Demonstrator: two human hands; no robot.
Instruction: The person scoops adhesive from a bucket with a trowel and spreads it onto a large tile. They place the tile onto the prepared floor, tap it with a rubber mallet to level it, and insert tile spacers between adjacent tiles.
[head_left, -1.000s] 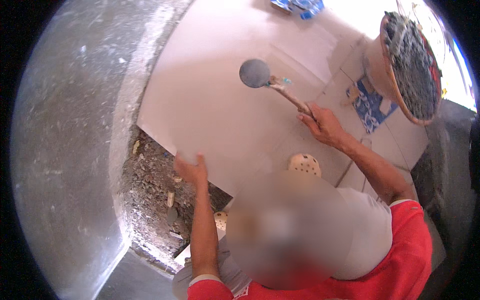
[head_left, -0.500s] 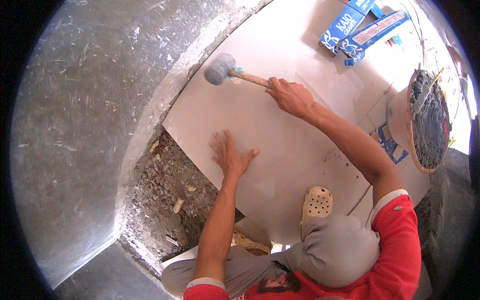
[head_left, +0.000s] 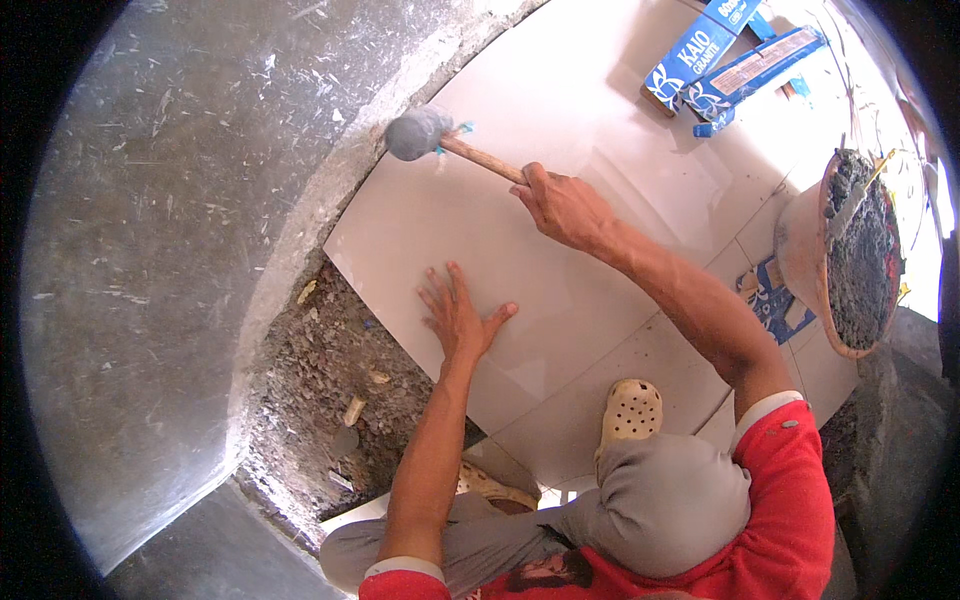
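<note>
The large pale tile [head_left: 575, 290] lies between the grey wall [head_left: 170, 230] and the person's feet, a rubble bed [head_left: 335, 375] bare just off its near-left edge. From where I stand, the left hand [head_left: 460, 315] is palm-down on it, fingers fanned apart, close to that rubble-side edge. The right hand [head_left: 570, 210], above the tile, is closed round the handle of a mallet [head_left: 418, 134]. That handle slants leftward to the head, beyond the left fingertips, by the tile's wall-side edge; whether it touches, I can't tell.
</note>
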